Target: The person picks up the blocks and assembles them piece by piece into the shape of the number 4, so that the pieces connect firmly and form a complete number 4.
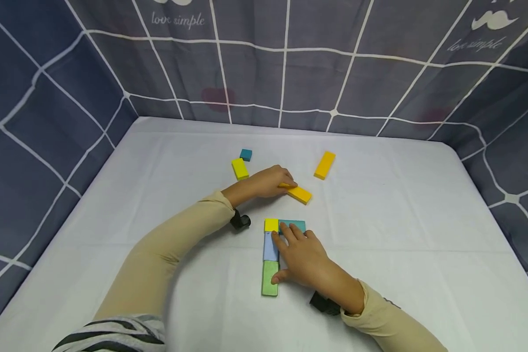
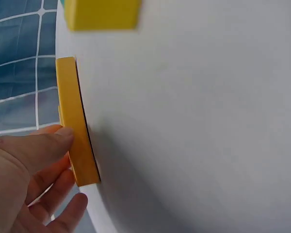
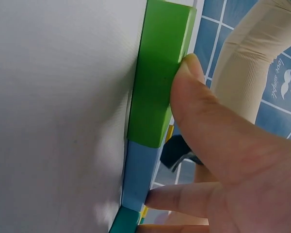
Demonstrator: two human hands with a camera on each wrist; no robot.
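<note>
left hand: pinching a smooth orange-yellow rectangular block above the joined blocks; the left wrist view shows its thumb on the near face, fingers behind.

right hand: fingers spread; the right wrist view shows the thumb against the side of a light-green rectangular block and a fingertip at a pale-blue rectangular block.

head view alone gives the full l-shaped layout: green, blue, bright-yellow square block, then teal rectangular block rightward.

farther back: second orange-yellow block, yellow rectangular block, dark-teal small block.
</note>
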